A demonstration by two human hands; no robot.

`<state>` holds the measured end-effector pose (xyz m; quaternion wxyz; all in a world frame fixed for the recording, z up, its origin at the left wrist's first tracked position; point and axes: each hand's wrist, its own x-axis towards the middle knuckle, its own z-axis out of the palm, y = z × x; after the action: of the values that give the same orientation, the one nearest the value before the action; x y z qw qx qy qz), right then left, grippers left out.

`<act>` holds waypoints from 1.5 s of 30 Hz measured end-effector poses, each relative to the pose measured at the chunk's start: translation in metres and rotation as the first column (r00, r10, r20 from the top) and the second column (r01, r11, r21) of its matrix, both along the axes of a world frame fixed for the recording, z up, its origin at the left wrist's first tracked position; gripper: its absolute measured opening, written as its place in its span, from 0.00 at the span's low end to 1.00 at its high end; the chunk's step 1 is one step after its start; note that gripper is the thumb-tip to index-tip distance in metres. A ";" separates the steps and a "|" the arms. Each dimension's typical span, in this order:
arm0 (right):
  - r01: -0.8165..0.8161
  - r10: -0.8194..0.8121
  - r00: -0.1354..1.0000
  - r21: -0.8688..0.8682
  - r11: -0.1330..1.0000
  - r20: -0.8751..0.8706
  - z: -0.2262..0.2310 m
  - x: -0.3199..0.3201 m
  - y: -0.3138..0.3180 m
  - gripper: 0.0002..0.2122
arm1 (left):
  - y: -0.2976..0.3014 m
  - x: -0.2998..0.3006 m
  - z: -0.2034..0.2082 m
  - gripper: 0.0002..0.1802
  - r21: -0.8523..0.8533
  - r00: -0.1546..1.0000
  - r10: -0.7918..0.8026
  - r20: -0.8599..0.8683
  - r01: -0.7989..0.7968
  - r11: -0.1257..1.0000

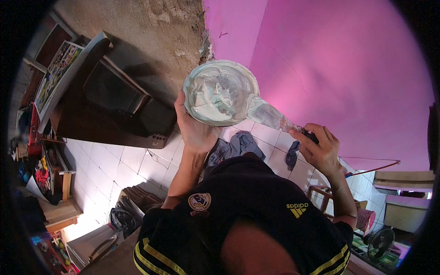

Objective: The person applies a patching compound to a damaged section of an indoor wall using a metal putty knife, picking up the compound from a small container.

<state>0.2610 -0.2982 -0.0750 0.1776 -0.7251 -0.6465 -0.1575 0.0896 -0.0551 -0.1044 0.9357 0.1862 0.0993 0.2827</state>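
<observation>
My left hand (197, 126) is wrapped round the underside and left edge of a round bowl (189, 101), holding it up in front of me. Inside the bowl lies whitish paste (215, 94), smeared thickly at the left and thinly at the right. In my right hand (321, 149) is the dark handle of a putty knife (268, 114), its forefinger stretched along it. The knife's blade is coated with the same paste, and its wide end touches the bowl's right rim.
A pink wall (339, 68) rises at the right, beside a bare brown patch of wall (156, 27). Dark wooden furniture (91, 107) stands at the left. Grey cloths (243, 143) lie on the white tiled floor (117, 158). A fan (381, 243) is at the lower right.
</observation>
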 end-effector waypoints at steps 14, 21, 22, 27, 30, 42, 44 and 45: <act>-0.147 -0.040 0.743 -0.221 0.964 -0.669 0.066 0.071 -0.001 0.16 | -0.030 0.009 -0.006 0.37 0.137 0.974 0.063 -0.220 -0.034 0.990; -0.285 -0.112 0.695 -0.415 0.864 -0.710 0.058 0.083 0.029 0.16 | -0.035 0.002 -0.012 0.39 0.148 0.957 -0.031 -0.289 0.076 0.986; -0.290 -0.101 0.709 -0.419 0.861 -0.698 0.058 0.083 0.031 0.17 | -0.036 0.002 -0.013 0.39 0.151 0.952 -0.021 -0.306 0.071 0.986; -0.256 -0.200 0.730 -0.533 0.807 -0.654 0.063 0.076 0.039 0.17 | -0.039 0.000 -0.020 0.40 0.155 0.942 -0.017 -0.334 0.073 0.985; -0.298 -0.128 0.713 -0.463 0.835 -0.689 0.047 0.079 0.038 0.17 | -0.040 0.005 -0.025 0.36 0.057 0.960 -0.072 -0.271 0.091 0.994; -0.286 -0.305 0.288 -0.385 0.877 -0.908 0.009 0.090 0.013 0.14 | -0.047 0.021 -0.033 0.38 -0.061 0.965 0.071 -0.254 -0.089 0.994; -0.253 -0.282 0.211 -0.331 0.909 -0.936 0.008 0.085 0.012 0.15 | -0.045 0.020 -0.029 0.38 -0.039 0.968 0.104 -0.228 -0.115 0.993; -0.237 -0.260 0.169 -0.295 0.926 -0.951 0.005 0.082 0.013 0.15 | -0.044 0.020 -0.027 0.38 -0.025 0.969 0.122 -0.216 -0.130 0.991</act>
<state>0.3428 -0.2854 -0.0696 0.4073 -0.6772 -0.3885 0.4739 0.1091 -0.0995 -0.1318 0.9032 0.1905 0.2164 0.3181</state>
